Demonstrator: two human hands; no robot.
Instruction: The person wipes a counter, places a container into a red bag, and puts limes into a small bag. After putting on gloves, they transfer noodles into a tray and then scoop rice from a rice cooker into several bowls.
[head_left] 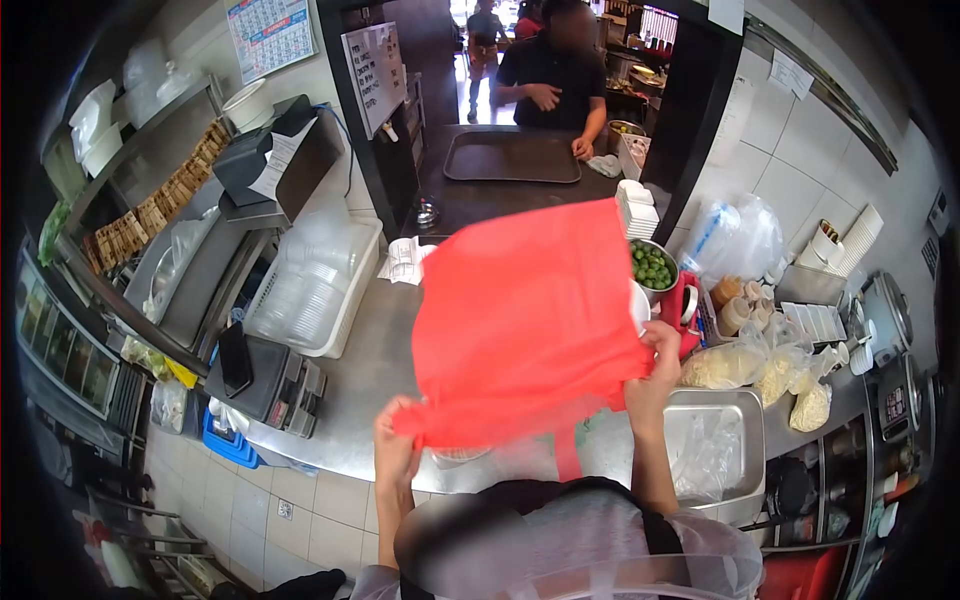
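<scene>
A red cloth bag [530, 310] is spread out in front of me above the steel counter [365, 400]. My left hand [398, 438] is closed on its near left corner. On the other side, my right hand [655, 368] pinches the right edge. A red strap [567, 455] hangs below the bag toward me. The bag hides most of the counter's middle, and only a rim of a pale round container [460, 455] shows under it. Close to my right hand stands a metal bowl of small green limes [652, 267].
On the left is a white basket of clear plastic containers [310, 285]. A steel pan [745, 425] and bagged food [725, 365] lie to the right. A dark tray [512, 157] rests in the pass-through, where another person [553, 80] stands.
</scene>
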